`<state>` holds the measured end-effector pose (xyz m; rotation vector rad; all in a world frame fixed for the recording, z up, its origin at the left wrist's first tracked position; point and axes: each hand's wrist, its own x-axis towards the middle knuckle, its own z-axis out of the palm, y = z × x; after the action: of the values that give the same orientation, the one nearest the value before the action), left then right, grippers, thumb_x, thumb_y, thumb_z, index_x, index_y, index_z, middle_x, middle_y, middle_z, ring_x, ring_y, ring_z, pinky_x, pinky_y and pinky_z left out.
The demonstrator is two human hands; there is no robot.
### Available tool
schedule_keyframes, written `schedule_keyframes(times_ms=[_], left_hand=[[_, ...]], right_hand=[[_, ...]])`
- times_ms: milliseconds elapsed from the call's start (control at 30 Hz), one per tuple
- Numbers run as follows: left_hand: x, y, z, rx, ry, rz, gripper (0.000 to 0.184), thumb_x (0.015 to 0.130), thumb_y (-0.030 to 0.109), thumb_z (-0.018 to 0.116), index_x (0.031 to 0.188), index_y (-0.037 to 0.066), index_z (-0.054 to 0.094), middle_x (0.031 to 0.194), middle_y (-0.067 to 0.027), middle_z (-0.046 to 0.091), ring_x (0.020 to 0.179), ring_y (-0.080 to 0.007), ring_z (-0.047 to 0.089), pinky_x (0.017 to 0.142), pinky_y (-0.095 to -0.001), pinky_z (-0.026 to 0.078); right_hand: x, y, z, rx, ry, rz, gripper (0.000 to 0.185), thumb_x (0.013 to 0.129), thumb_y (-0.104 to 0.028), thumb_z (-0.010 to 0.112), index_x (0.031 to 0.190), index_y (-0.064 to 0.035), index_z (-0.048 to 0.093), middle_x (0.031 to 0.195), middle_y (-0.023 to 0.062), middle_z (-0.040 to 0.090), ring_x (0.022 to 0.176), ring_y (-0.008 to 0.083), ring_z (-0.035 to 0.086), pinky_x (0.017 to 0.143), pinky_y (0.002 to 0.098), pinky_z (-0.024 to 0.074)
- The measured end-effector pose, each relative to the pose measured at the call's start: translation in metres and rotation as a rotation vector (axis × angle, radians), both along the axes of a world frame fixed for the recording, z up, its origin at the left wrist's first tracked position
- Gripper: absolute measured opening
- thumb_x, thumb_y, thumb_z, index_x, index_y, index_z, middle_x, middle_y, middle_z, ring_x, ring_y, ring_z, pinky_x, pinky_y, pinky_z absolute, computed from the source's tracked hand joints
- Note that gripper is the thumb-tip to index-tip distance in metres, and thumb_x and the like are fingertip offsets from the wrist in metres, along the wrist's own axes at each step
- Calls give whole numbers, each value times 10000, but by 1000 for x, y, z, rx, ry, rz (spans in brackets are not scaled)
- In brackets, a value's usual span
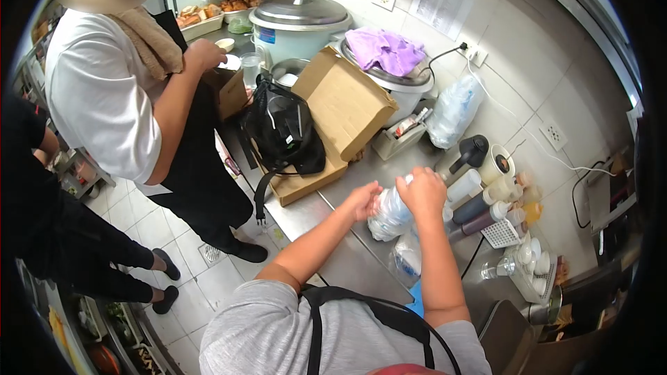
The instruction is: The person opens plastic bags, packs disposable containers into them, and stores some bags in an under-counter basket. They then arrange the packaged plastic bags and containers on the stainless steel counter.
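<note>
A clear plastic-wrapped bundle [391, 218] with bluish print stands on the steel counter between my hands; its contents cannot be made out. My right hand [422, 192] grips the bundle at its top. On the other side, my left hand [364, 201] has its fingers curled against the wrap. Close to my right forearm lies another clear plastic package [408, 253], partly hidden by the arm. Beyond my hands sits an open cardboard box [347, 107] with a black bag [286, 128] on it.
Several sauce bottles [479, 221] and a white basket [501, 233] line the right side. Behind are a large lidded cooker [300, 24], a purple cloth [386, 51] and a plastic-wrapped stack [455, 110]. A person in a white shirt [104, 90] stands left; another in black is behind.
</note>
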<state>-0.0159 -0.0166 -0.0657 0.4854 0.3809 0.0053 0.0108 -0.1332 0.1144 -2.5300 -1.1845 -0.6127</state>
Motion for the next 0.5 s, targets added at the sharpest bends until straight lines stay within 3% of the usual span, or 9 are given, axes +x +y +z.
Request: schedule_keyframes(times_ms=[67,133,200,333,433,500], left_hand=[[10,21,5,-65,-157,-184,325,855,355,317,878,61,455,640,-100,557,537,-166,545,492,-298,467],[22,22,23,8,-7,-181,378,856,342,308,973,11,447,821,-164,572,678,-237,583,646,-361,483],[32,11,23,61,12,-220,374,854,318,338,962,-18,458,854,-160,562,715,-242,580,665,-367,484],[18,0,22,158,56,-46,336,837,297,409,921,-22,474,826,-131,556,719,-224,567,651,-358,478],[12,-4,9,201,60,95,296,817,295,464,884,8,478,766,-88,535,669,-183,540,581,-329,460],[11,-8,5,261,59,160,277,819,286,463,863,13,478,750,-64,518,632,-154,512,533,-292,435]], right_hand=[[2,-6,-3,69,-55,103,258,573,-299,613,630,-57,545,647,103,551,634,271,537,569,361,432],[2,-8,-1,128,-51,210,241,561,-293,615,595,-68,538,614,90,540,609,266,530,551,358,425],[2,-15,5,177,8,344,234,549,-285,619,567,-71,525,605,80,532,585,263,516,528,358,413],[7,-20,5,221,103,529,218,540,-262,624,536,-77,510,594,56,523,579,249,504,520,347,395],[12,-22,0,307,127,617,221,568,-276,627,619,-75,548,657,51,539,639,243,510,592,343,392],[8,-22,0,429,158,514,264,595,-297,623,727,-78,561,735,52,546,699,241,512,647,352,379]])
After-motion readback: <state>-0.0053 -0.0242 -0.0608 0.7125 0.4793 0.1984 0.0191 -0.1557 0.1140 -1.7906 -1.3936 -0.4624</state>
